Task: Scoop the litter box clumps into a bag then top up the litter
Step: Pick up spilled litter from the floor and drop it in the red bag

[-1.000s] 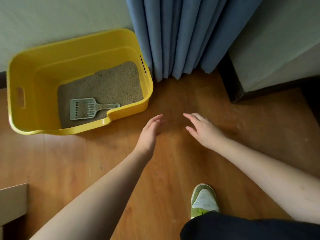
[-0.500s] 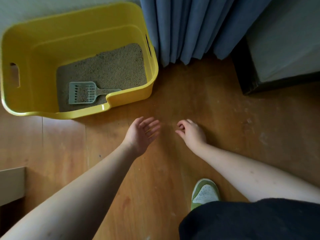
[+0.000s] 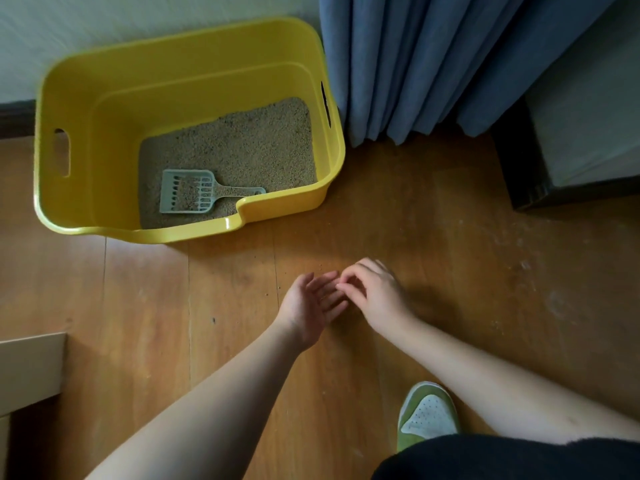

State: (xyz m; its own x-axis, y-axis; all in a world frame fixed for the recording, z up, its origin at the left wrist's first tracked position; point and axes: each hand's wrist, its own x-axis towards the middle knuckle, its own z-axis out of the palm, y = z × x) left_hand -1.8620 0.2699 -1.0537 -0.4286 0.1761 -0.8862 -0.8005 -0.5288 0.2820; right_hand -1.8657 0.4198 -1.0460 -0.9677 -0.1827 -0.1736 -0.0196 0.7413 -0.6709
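Note:
A yellow litter box [image 3: 187,81] stands on the wooden floor against the wall at the upper left. Tan litter [image 3: 242,143] covers its bottom, and a grey-green slotted scoop [image 3: 194,195] lies on the litter near the front wall, handle pointing right. Below and to the right of the box, my left hand [image 3: 308,303] is palm up with relaxed fingers. My right hand [image 3: 377,292] hovers beside it with curled fingers whose tips touch the left fingers. Neither hand holds anything I can see. No bag is in view.
Blue curtains [image 3: 433,64] hang right of the box. A dark-based piece of furniture [image 3: 571,133] fills the upper right corner. A pale board edge [image 3: 31,368] juts in at lower left. My green and white shoe [image 3: 427,415] stands on the floor at the bottom.
My two hands have come together; the left palm turned up and the right fingers curled onto it. The view shifted, so the box sits lower and further right in frame.

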